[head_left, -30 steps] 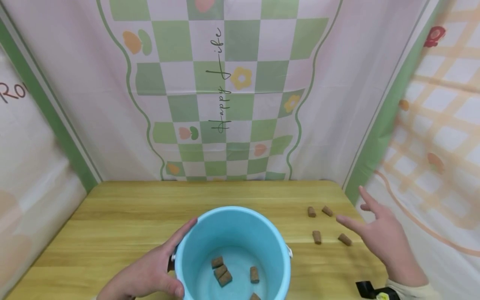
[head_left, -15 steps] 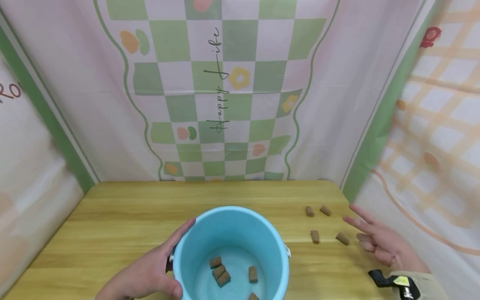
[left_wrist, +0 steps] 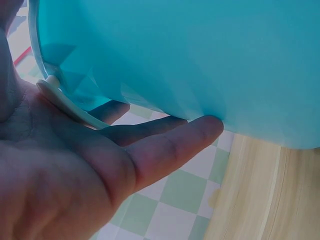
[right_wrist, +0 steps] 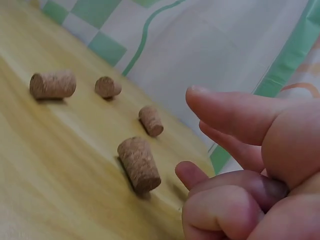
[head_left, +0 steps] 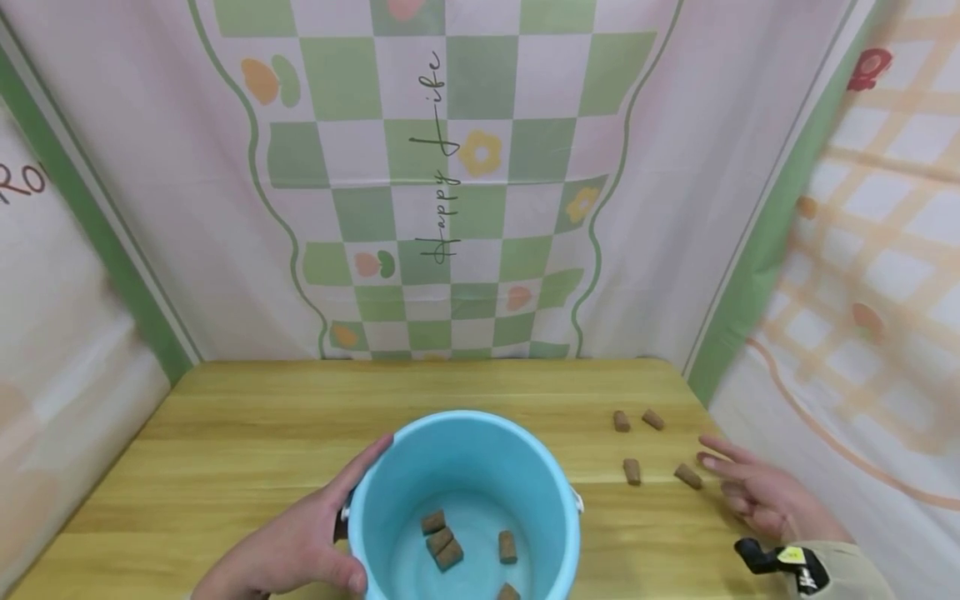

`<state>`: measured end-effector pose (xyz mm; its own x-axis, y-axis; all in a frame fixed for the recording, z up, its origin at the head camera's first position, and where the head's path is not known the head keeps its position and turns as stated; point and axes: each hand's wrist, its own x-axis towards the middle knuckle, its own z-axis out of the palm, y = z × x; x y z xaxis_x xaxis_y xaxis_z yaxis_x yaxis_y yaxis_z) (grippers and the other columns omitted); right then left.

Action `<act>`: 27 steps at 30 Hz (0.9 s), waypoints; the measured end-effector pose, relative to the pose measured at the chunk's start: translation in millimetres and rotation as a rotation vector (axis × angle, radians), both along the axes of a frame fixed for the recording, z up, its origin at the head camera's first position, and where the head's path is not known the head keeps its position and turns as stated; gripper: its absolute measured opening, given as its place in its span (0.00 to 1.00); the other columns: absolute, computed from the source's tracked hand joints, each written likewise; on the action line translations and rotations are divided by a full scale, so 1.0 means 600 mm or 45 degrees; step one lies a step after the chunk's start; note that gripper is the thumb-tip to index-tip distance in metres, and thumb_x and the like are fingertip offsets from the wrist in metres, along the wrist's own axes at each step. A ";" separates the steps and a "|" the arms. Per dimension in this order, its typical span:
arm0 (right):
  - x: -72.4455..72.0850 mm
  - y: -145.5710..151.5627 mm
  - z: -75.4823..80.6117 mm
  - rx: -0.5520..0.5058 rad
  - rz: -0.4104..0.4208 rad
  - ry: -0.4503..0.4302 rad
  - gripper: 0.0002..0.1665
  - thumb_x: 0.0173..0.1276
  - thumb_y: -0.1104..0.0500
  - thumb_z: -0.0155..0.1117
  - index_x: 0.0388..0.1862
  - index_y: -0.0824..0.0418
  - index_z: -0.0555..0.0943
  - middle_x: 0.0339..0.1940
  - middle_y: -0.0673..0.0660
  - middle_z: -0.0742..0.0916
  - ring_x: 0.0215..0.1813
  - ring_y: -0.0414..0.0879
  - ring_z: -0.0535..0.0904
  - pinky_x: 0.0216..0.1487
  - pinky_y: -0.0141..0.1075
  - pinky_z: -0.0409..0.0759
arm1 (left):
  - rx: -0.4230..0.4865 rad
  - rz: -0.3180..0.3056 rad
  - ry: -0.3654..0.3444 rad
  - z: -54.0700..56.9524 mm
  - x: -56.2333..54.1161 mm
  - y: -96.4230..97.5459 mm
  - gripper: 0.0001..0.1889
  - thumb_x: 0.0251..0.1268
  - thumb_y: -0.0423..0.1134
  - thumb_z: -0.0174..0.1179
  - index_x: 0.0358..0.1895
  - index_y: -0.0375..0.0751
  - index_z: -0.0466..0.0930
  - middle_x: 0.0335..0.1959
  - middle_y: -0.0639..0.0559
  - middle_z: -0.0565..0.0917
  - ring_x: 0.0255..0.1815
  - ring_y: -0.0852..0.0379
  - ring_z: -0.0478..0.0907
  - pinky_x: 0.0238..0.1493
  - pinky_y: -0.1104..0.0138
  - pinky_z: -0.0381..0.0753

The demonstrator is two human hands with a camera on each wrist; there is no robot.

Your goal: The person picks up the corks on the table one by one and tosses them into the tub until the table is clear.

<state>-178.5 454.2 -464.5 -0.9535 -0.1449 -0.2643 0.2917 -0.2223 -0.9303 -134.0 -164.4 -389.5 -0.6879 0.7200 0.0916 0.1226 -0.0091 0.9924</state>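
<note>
A light blue bucket (head_left: 465,425) stands at the front middle of the table, with several brown corks (head_left: 507,547) on its bottom. My left hand (head_left: 300,533) holds the bucket from the left, thumb and fingers spread around its outer wall; its fingers (left_wrist: 170,150) lie against the blue side in the left wrist view. On the right, my right hand (head_left: 772,492) is beside the nearest loose cork (head_left: 687,476), with nothing held. Thumb and forefinger reach out, while other fingers fold in. More corks lie farther off: one (head_left: 632,472) to the left, two (head_left: 622,421) behind.
The wooden table (head_left: 262,442) ends at a back curtain (head_left: 480,208) with green checks. Patterned cloths hang at both sides, the right one (head_left: 877,275) close to my right hand. A white handle joint (head_left: 577,501) sticks out from the bucket's right side.
My right hand has lowered toward the table beside the nearest loose cork, and some of its fingers have folded in. The left hand and the bucket have stayed put.
</note>
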 end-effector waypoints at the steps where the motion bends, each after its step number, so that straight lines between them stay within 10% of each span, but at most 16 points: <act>1: -0.001 -0.001 -0.002 0.039 -0.019 -0.021 0.20 0.75 0.64 0.59 0.49 0.37 0.84 0.49 0.43 0.83 0.19 0.32 0.64 0.17 0.25 0.65 | 0.000 -0.004 0.002 0.000 0.000 0.000 0.60 0.55 0.46 0.76 0.82 0.60 0.38 0.73 0.35 0.59 0.66 0.31 0.63 0.55 0.54 0.78; 3: 0.000 -0.001 -0.003 0.166 -0.019 -0.083 0.23 0.75 0.60 0.61 0.65 0.41 0.77 0.56 0.48 0.81 0.19 0.32 0.64 0.17 0.26 0.66 | -0.002 -0.011 0.005 0.000 -0.001 0.002 0.59 0.56 0.46 0.76 0.82 0.60 0.38 0.73 0.35 0.59 0.67 0.31 0.62 0.56 0.53 0.78; 14: -0.002 -0.003 -0.022 0.212 -0.093 -0.085 0.23 0.68 0.67 0.67 0.45 0.35 0.83 0.46 0.40 0.80 0.19 0.33 0.64 0.18 0.26 0.67 | 0.024 -0.028 0.074 -0.001 -0.002 0.002 0.57 0.59 0.47 0.74 0.82 0.57 0.38 0.73 0.33 0.58 0.66 0.29 0.62 0.56 0.53 0.78; 23: 0.003 -0.008 -0.027 0.321 -0.053 -0.018 0.23 0.68 0.65 0.67 0.53 0.38 0.82 0.50 0.40 0.79 0.20 0.33 0.64 0.19 0.26 0.68 | 0.031 -0.027 0.081 0.000 -0.001 0.004 0.58 0.59 0.49 0.74 0.82 0.56 0.38 0.73 0.33 0.58 0.66 0.28 0.62 0.55 0.52 0.78; 27: 0.003 -0.012 -0.029 0.403 -0.023 -0.012 0.31 0.68 0.64 0.68 0.70 0.54 0.73 0.57 0.44 0.78 0.19 0.34 0.64 0.19 0.27 0.68 | 0.036 -0.028 0.081 -0.001 -0.001 0.004 0.57 0.59 0.49 0.74 0.82 0.56 0.38 0.73 0.33 0.58 0.66 0.28 0.62 0.55 0.52 0.78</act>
